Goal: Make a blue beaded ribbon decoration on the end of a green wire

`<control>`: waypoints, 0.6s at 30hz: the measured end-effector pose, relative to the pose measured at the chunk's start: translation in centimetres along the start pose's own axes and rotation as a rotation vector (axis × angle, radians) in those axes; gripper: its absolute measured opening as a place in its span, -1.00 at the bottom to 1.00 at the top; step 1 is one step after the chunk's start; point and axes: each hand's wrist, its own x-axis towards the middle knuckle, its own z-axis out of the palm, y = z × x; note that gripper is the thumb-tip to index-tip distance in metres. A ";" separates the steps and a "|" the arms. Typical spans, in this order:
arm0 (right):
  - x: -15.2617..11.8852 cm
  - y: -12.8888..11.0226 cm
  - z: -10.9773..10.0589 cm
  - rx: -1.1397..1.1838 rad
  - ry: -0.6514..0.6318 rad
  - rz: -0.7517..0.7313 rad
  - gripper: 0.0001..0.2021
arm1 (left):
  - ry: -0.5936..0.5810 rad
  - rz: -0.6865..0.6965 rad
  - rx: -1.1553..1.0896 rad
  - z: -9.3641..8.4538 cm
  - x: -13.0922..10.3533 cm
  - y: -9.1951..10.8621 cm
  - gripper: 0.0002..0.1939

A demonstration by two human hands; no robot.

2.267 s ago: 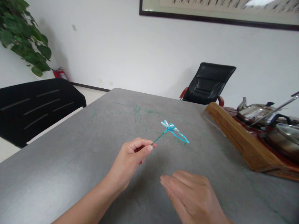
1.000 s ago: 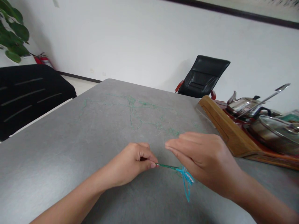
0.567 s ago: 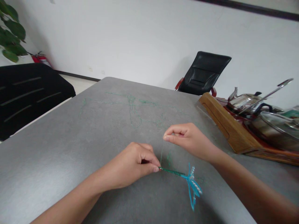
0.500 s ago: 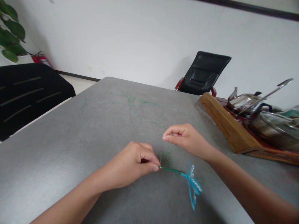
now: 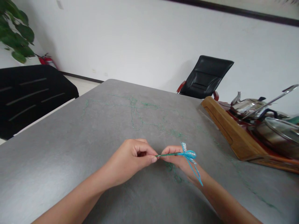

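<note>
A craft flower with blue loops and clear beads (image 5: 190,154) has a thin stem wrapped in green thread (image 5: 171,154). Between thumb and fingers, my left hand (image 5: 137,155) pinches the stem's bare end, so the flower points right, nearly level. Behind the stem is my right hand (image 5: 174,155), its fingers closed together close to my left fingertips. Loose loops of green thread (image 5: 176,177) hang just below the right fingers, which appear closed on that thread; the exact grip is partly hidden by the stem.
Tangled green thread (image 5: 137,107) lies across the grey table (image 5: 70,149), with more strands at right. A wooden tray (image 5: 224,130) on the right holds a metal kettle (image 5: 247,107) and a lidded pot (image 5: 275,133). Black chairs (image 5: 205,77) stand beyond the table edges.
My right hand has come down and left, meeting the left fingertips behind the stem. The flower has risen slightly and turned, its stem now nearly level. My left hand still pinches the stem.
</note>
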 end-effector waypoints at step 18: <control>-7.9 -4.0 3.5 -0.729 0.118 -0.552 -0.74 | 0.103 -0.132 -0.115 -0.1 0.2 0.0 -0.82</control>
